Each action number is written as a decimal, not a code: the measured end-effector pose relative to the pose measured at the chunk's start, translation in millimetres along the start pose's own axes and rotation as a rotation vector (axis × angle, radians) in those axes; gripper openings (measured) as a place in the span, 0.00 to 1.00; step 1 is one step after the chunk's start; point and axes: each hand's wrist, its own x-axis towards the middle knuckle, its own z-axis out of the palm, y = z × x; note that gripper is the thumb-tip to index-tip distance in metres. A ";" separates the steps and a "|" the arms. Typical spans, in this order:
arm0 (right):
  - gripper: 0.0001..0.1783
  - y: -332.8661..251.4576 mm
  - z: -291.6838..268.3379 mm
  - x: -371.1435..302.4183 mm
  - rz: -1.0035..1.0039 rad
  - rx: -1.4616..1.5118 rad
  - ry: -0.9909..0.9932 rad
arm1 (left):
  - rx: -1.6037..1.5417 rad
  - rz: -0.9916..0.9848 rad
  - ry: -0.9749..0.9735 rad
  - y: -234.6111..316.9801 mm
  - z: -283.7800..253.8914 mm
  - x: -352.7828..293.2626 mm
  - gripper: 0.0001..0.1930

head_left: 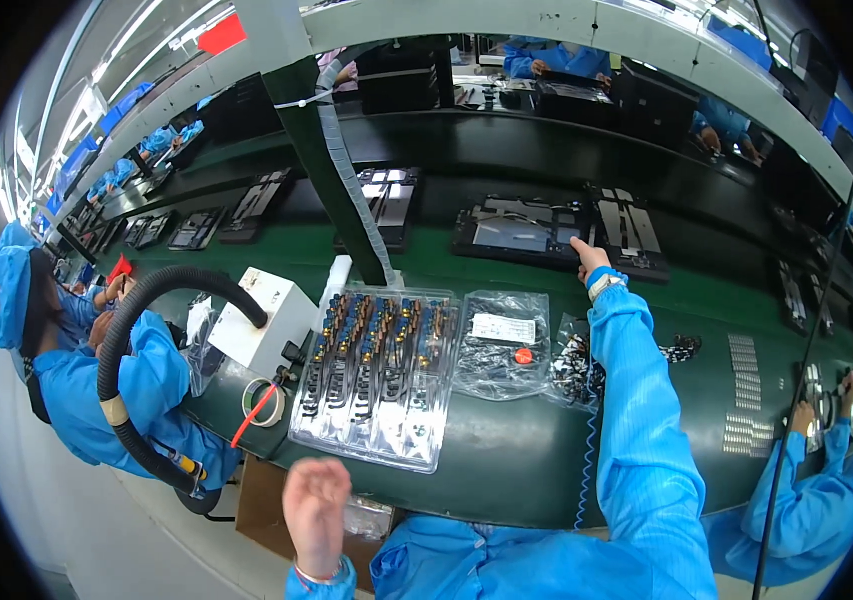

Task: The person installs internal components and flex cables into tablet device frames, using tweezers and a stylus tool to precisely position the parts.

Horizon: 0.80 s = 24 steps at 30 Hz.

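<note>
My right hand (587,256) reaches far forward in a blue sleeve and touches the near right corner of a black tray holding a flat panel (522,232) on the dark conveyor belt (507,160). My left hand (315,512) hovers low at the near edge of the bench, fingers loosely curled, holding nothing. It is just in front of a clear plastic blister tray (377,375) filled with several small copper and blue parts.
Clear bags of parts (502,342) lie right of the blister tray. A white box (265,318), a black hose (132,330) and a tape roll (263,402) sit at left. Co-workers in blue sit at left (97,370) and right (807,480). More trays ride the belt (247,205).
</note>
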 end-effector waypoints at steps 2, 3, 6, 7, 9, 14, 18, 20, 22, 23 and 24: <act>0.19 -0.3 -10.2 18.6 -0.009 -0.071 -0.033 | -0.052 0.107 -0.043 7.8 20.9 45.0 0.18; 0.19 0.2 -18.9 28.0 -0.020 -0.145 -0.063 | -0.096 0.123 -0.029 5.1 33.7 76.6 0.20; 0.16 -14.9 -37.8 17.7 0.008 -0.094 -0.084 | -0.406 0.111 0.156 -19.8 50.4 198.4 0.18; 0.16 -26.6 -37.2 -4.8 -0.008 -0.006 -0.117 | -0.449 0.093 0.217 -23.0 46.7 236.7 0.17; 0.16 -41.3 -44.3 -80.3 -0.282 0.099 -0.283 | -0.569 -0.033 0.406 -33.1 30.1 311.4 0.15; 0.09 -17.9 -113.4 -259.6 -0.642 0.008 -0.575 | -0.309 -0.195 0.501 -93.1 -39.6 435.3 0.15; 0.09 -0.8 -161.1 -330.3 -0.393 -0.102 -0.658 | -0.165 -0.221 0.191 -106.3 2.5 454.7 0.16; 0.10 22.5 -150.4 -345.3 -0.292 0.018 -0.604 | -0.065 -0.210 0.121 -98.7 5.0 456.5 0.17; 0.12 36.7 -139.2 -350.7 -0.133 0.149 -0.668 | -0.102 -0.137 0.143 -94.3 -0.3 481.1 0.17; 0.13 38.2 -135.1 -351.0 -0.052 0.216 -0.685 | -0.120 -0.109 0.146 -94.3 0.2 499.4 0.17; 0.13 35.2 -132.2 -346.4 -0.062 0.187 -0.774 | -0.139 -0.083 0.145 -100.8 -28.9 491.0 0.17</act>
